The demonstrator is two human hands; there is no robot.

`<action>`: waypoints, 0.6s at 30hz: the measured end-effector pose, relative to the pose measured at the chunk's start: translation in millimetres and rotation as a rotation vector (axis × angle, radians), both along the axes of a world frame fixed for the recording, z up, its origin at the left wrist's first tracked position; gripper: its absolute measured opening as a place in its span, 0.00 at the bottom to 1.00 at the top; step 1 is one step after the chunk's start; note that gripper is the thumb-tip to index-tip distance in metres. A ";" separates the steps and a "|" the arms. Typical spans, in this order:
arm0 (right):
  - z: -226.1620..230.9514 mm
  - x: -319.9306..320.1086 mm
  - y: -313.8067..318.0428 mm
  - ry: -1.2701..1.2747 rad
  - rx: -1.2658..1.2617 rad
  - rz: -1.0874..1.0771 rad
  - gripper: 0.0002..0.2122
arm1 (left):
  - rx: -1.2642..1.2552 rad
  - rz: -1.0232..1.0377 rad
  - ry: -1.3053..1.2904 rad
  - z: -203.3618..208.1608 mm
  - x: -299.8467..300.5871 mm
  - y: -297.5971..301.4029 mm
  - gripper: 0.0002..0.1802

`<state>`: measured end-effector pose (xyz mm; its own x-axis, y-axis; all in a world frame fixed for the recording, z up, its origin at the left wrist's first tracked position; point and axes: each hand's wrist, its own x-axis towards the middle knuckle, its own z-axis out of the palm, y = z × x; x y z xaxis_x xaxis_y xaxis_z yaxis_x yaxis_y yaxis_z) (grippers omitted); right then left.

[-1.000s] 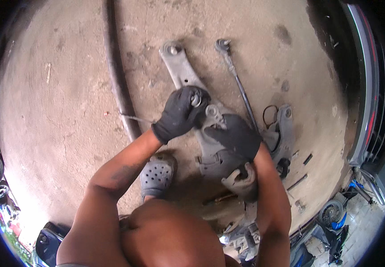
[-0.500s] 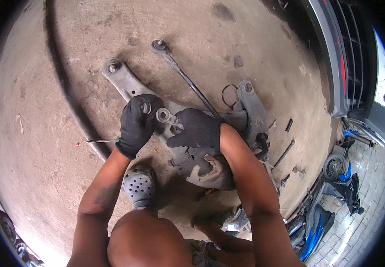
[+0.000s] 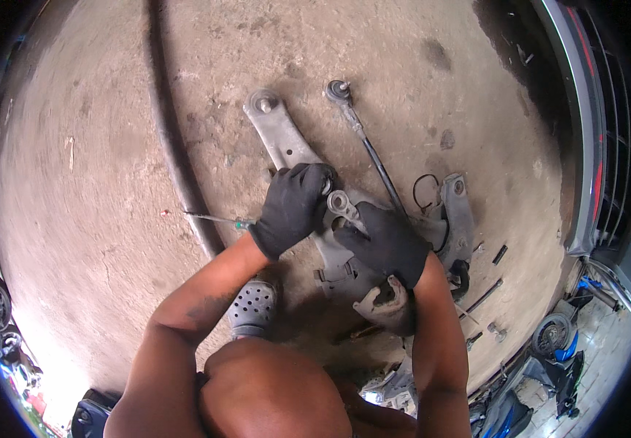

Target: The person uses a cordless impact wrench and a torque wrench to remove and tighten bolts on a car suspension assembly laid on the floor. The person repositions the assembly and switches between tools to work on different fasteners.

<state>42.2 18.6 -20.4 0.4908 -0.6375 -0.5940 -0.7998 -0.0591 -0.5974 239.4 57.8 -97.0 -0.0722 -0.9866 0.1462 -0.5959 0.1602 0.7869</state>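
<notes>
My left hand (image 3: 295, 206), in a black glove, is closed around a small round metal piece (image 3: 328, 186), mostly hidden by the fingers. Beside it my right hand (image 3: 390, 242), gloved too, grips a grey metal part with a ring-shaped end (image 3: 339, 202). The ring points toward the left hand, and a small gap lies between them. Both hands are over a grey suspension control arm (image 3: 291, 139) lying on the floor. A tie rod (image 3: 372, 150) with a ball joint end rests just beyond the right hand. Close to my left wrist lies a thin screwdriver (image 3: 217, 218).
A dark hose (image 3: 166, 117) runs along the floor at left. To the right are a grey metal bracket (image 3: 460, 212), a thin rod (image 3: 485, 293) and several small fasteners. A vehicle bumper (image 3: 585, 146) stands at far right. My grey clog (image 3: 252, 305) is near the parts.
The whole view has shifted, so the floor parts and hands appear farther right. Both hands keep hold of their pieces over the control arm.
</notes>
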 end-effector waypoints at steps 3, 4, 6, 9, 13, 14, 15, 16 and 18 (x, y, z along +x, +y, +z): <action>-8.2 -6.6 2.1 -0.146 0.028 -0.103 0.22 | -0.061 -0.050 0.286 -7.0 2.0 -4.9 0.18; -9.3 -6.2 0.6 -0.124 0.041 -0.075 0.21 | -0.051 -0.069 0.374 -7.5 2.2 -5.3 0.18; -10.5 -3.6 -3.0 -0.079 0.061 -0.020 0.19 | -0.099 -0.100 0.339 -14.5 -3.9 -3.4 0.18; -23.0 -12.6 -11.8 -0.217 0.035 0.043 0.18 | -0.449 -0.100 -0.070 -31.5 -32.7 3.2 0.23; -12.9 -8.8 -15.1 -0.197 0.204 0.054 0.18 | -0.047 -0.027 0.214 -23.9 -15.7 3.0 0.15; -13.9 -12.1 -12.8 -0.188 0.200 0.045 0.18 | -0.069 -0.053 0.234 -23.7 -17.6 2.9 0.16; -16.3 -11.3 -8.6 -0.188 0.199 0.034 0.17 | -0.087 -0.080 0.244 -24.9 -17.5 6.4 0.16; -18.0 -8.9 -6.4 -0.189 0.199 0.023 0.17 | -0.104 -0.109 0.255 -26.5 -16.1 7.3 0.16; -9.5 -2.6 -6.5 -0.261 0.130 -0.024 0.16 | -0.085 -0.104 0.223 -29.0 -15.4 2.4 0.17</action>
<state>39.6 12.1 -29.8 0.6235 -0.5774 -0.5271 -0.6185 0.0481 -0.7843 224.1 60.1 -126.0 -0.1291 -0.9591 0.2518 -0.3857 0.2825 0.8783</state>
